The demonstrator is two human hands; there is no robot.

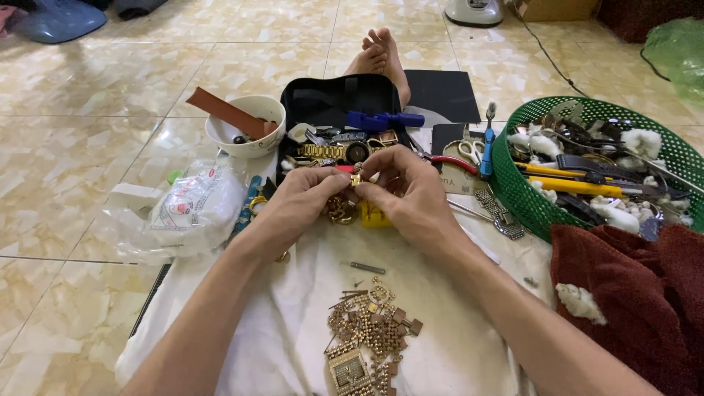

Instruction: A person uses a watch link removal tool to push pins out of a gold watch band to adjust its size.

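Left hand (297, 202): centre of frame, forearm entering from lower left; wrist bent inward, fingers curled, thumb and forefinger pinching a small gold link piece (356, 178).
Right hand (411, 194): centre, forearm entering from lower right; fingers arched over and pressed onto the same gold piece, fingertips meeting those of the left hand.
Gold link piece: held between both hands, raised above the white cloth (455, 345); a gold chain length (341, 211) hangs just below it.
Loose gold links and square watch case (367, 334): lower centre, lying on the cloth, well apart from the hands.
Black pouch (330, 99): upper centre, behind the hands, with a blue tool (381, 119) across it.
White bowl (246, 128): upper left of centre.
Green basket (517, 187): right, full of tools.
Floor: tiled; cloth spread over it.
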